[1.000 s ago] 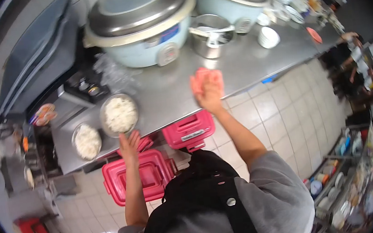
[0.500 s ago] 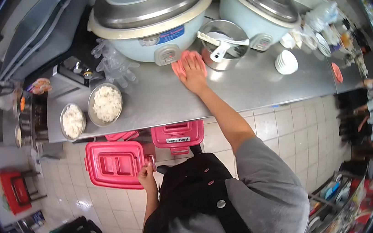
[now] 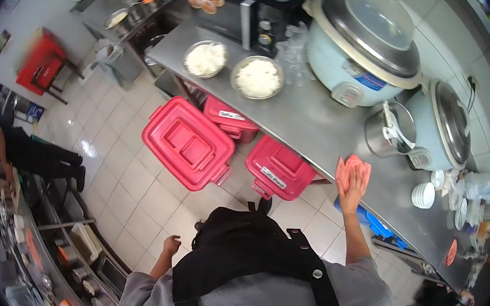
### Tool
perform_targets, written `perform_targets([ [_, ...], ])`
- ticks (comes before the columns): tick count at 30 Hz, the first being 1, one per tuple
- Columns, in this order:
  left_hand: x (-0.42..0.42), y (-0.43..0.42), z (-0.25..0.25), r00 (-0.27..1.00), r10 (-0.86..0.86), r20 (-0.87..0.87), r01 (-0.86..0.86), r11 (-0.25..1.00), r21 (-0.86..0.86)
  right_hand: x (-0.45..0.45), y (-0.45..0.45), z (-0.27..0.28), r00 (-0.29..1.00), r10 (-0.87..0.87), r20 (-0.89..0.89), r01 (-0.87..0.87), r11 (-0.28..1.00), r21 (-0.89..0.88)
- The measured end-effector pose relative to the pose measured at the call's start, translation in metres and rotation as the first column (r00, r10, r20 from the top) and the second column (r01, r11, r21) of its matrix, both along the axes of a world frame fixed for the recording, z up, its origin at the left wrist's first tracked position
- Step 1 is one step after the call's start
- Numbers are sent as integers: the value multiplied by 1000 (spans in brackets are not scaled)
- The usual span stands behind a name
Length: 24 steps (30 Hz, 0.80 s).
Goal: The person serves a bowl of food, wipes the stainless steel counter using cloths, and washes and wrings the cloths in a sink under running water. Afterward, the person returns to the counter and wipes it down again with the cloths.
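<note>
1. Our right hand [image 3: 355,187] lies flat and open on the pink cloth [image 3: 365,170] — at the front edge of the table [image 3: 314,127].
2. Our left hand [image 3: 172,244] hangs over the floor [image 3: 144,194] — fingers loosely curled, apart from the table.

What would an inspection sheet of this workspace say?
Surface: long grey metal counter, crowded along the wall side.
Job's things: pink cloth near the counter's front edge.
Clutter: two round bowls of white rice, crumpled clear plastic, silver metal pot, stacked white bowls.
Grips: right hand spread on the cloth; left hand off the counter, its grip unclear.
Cables: dark cable on the white wall beside the smaller pale-blue cooker.
Surroundings: pinkish-red lidded plastic boxes; dark-clothed person further off.
</note>
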State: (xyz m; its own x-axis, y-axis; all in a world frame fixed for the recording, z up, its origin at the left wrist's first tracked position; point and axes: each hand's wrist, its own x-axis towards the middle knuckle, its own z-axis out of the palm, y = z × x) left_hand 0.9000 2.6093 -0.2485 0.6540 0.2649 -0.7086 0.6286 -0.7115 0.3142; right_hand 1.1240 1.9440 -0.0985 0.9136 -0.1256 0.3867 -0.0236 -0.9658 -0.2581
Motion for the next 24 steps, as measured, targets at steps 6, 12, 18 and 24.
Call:
perform_targets([
  [6,-92,76,-14,912,399,91,-371,900,-229,82,214,0,978,171,123,-193,961,199],
  [12,-95,140,-13,727,605,326,-512,793,-330,70,422,-69,848,519,104,-489,692,531],
  [18,-21,259,12,633,562,532,-483,824,-295,10,537,-110,803,578,-144,-241,536,809],
  [24,55,398,-17,311,862,401,-689,495,-529,107,652,-99,709,647,-281,224,171,960],
])
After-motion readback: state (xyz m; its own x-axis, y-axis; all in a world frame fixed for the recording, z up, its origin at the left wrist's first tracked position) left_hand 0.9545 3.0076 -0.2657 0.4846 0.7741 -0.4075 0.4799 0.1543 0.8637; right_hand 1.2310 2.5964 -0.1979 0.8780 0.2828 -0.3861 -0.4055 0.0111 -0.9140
